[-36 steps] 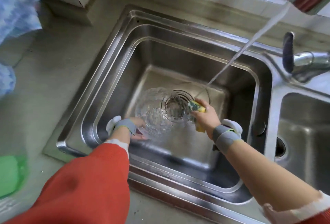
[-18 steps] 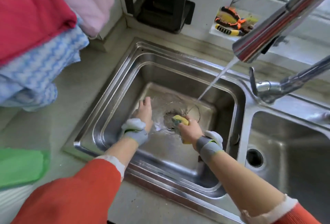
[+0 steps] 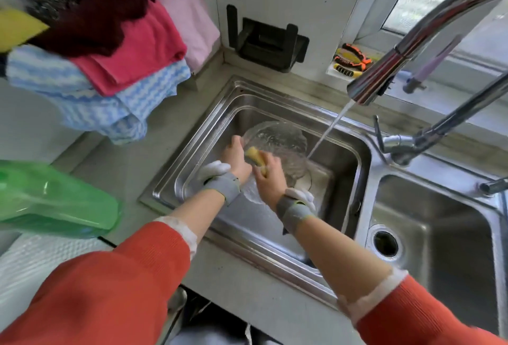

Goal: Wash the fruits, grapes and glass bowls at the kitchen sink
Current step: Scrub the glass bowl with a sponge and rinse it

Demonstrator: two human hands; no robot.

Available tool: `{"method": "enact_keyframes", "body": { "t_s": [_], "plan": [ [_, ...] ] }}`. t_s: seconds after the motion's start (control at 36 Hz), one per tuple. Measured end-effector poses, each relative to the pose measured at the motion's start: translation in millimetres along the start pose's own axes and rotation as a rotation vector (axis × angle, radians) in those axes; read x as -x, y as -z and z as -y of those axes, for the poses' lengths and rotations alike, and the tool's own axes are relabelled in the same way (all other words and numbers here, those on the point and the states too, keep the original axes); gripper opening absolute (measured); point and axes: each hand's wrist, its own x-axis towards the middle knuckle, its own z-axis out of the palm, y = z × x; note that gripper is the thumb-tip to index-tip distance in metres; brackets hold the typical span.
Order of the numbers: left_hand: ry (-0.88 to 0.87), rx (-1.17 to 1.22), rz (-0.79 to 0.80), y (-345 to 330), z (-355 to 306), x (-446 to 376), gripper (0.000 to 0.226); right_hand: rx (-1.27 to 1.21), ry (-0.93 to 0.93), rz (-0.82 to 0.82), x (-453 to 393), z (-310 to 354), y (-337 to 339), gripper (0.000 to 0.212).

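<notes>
A clear textured glass bowl (image 3: pixel 277 138) stands tilted in the left basin of the steel sink (image 3: pixel 192 163). My left hand (image 3: pixel 235 156) grips its near left rim. My right hand (image 3: pixel 268 177) holds a yellow sponge (image 3: pixel 254 155) against the bowl's inside. Water streams from the chrome faucet (image 3: pixel 384 78) and lands just right of the bowl. No fruit or grapes are in view.
The right basin (image 3: pixel 439 234) lies beyond the divider, drain open. Folded cloths (image 3: pixel 123 69) hang over the counter at upper left. A green plastic item (image 3: pixel 55 201) sits at left. A black holder (image 3: pixel 269 42) and orange-yellow brushes (image 3: pixel 351 61) stand behind the sink.
The bowl has gone from lying on the basin floor to being lifted and tilted toward the back. Both hands came together on it, and my view pulled back and up.
</notes>
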Motion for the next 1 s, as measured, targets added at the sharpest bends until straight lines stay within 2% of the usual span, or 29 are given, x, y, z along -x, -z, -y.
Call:
{"method": "enact_keyframes", "body": {
  "t_s": [0.14,0.22,0.28,0.31,0.42,0.44,0.5,0.56,0.61,0.67,0.75,0.81,0.89,0.94,1.0],
  "plan": [
    [0.086,0.261,0.102,7.7,14.7,1.4,0.063,0.281,0.097,0.248,16.9,-21.6,-6.2,0.031],
    [0.134,0.220,0.183,18.0,29.6,-1.3,0.065,0.768,0.266,0.427,-0.7,-39.7,32.1,0.046],
    [0.173,0.262,0.248,21.6,32.9,0.6,0.063,0.951,0.298,0.436,-17.4,-38.0,53.9,0.058],
    [0.195,0.311,0.270,23.9,31.7,1.9,0.062,0.938,0.304,0.400,-23.4,-32.0,56.2,0.063],
    [0.221,0.577,0.388,30.9,18.8,13.4,0.052,0.510,0.315,0.140,-22.7,2.8,22.3,0.071],
    [0.215,0.599,0.399,32.2,17.8,13.9,0.050,0.466,0.311,0.151,-19.7,9.8,13.7,0.069],
    [0.205,0.576,0.401,36.4,19.2,13.5,0.043,0.445,0.281,0.291,-16.3,10.0,6.5,0.061],
    [0.200,0.526,0.395,43.1,20.2,12.4,0.043,0.553,0.192,0.505,-11.4,1.9,14.7,0.048],
    [0.168,0.392,0.367,49.5,20.1,12.4,0.052,0.668,0.169,0.674,-7.5,-5.5,36.5,0.050],
    [0.167,0.338,0.372,51.9,19.2,12.9,0.059,0.745,0.202,0.629,-6.9,-4.1,57.3,0.065],
    [0.232,0.416,0.407,46.9,15.2,14.5,0.065,0.642,0.139,0.367,-16.6,4.0,60.3,0.063],
    [0.236,0.473,0.420,37.2,12.6,16.6,0.060,0.554,0.252,0.274,-11.6,13.1,45.1,0.067],
    [0.184,0.501,0.411,27.2,7.3,17.2,0.049,0.454,0.432,0.341,7.6,15.3,31.6,0.065],
    [0.150,0.431,0.352,24.7,12.6,9.7,0.049,0.480,0.372,0.442,16.4,0.1,34.5,0.062],
    [0.100,0.288,0.298,28.1,17.3,3.7,0.054,0.636,0.296,0.521,18.7,-21.6,41.9,0.058]
  ]
}}
